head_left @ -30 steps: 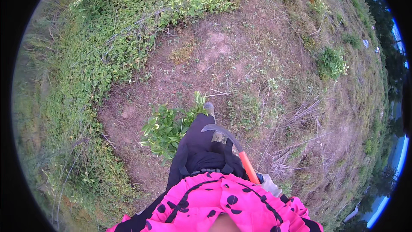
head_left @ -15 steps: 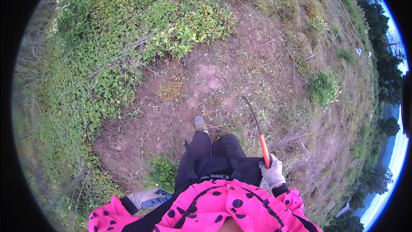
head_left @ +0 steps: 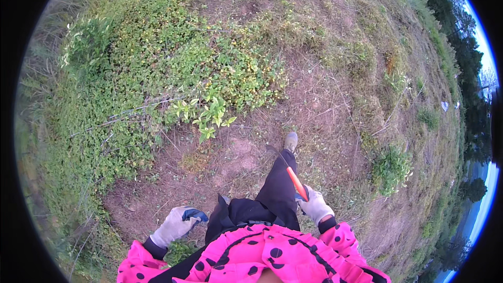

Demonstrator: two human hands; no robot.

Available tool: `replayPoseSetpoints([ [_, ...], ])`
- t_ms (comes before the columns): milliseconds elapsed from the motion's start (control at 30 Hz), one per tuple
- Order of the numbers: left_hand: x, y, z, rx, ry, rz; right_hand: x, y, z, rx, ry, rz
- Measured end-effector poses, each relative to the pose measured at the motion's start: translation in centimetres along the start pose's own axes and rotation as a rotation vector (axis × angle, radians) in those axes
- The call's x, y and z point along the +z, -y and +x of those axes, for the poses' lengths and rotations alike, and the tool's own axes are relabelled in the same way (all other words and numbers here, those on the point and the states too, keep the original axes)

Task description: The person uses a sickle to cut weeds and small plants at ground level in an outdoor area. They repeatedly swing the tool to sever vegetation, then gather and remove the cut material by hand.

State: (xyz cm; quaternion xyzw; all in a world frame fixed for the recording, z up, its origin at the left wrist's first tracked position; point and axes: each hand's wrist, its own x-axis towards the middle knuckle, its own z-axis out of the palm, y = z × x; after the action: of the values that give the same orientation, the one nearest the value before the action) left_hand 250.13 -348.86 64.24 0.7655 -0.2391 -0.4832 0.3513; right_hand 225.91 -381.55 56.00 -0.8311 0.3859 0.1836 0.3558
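Down at my right side, my grey-gloved right hand [head_left: 316,205] has its grip closed around the orange handle of a curved-bladed sickle [head_left: 291,176]. The handle runs up and to the left out of my fist, and the dark hooked blade lies across my black trouser leg [head_left: 279,188], its tip pointing left over bare brown soil [head_left: 230,162], just short of my grey shoe [head_left: 291,141]. My left hand [head_left: 177,224], in a grey glove with a blue cuff patch, hangs loosely curled and holds nothing, above a small green weed clump [head_left: 181,250]. Leafy green ground-cover plants [head_left: 209,110] spread ahead on the left.
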Motion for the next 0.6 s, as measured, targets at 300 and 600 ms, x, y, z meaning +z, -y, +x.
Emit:
replayPoseSetpoints([
  [300,7.7,-16.5,22.9,-0.102,-0.315,-0.586,-18.9,-3.8,22.1,-0.001,0.179,-0.121],
  [600,10.4,-17.6,36.7,-0.242,-0.687,-0.891,-27.0,4.1,52.6,-0.361,0.321,-0.630],
])
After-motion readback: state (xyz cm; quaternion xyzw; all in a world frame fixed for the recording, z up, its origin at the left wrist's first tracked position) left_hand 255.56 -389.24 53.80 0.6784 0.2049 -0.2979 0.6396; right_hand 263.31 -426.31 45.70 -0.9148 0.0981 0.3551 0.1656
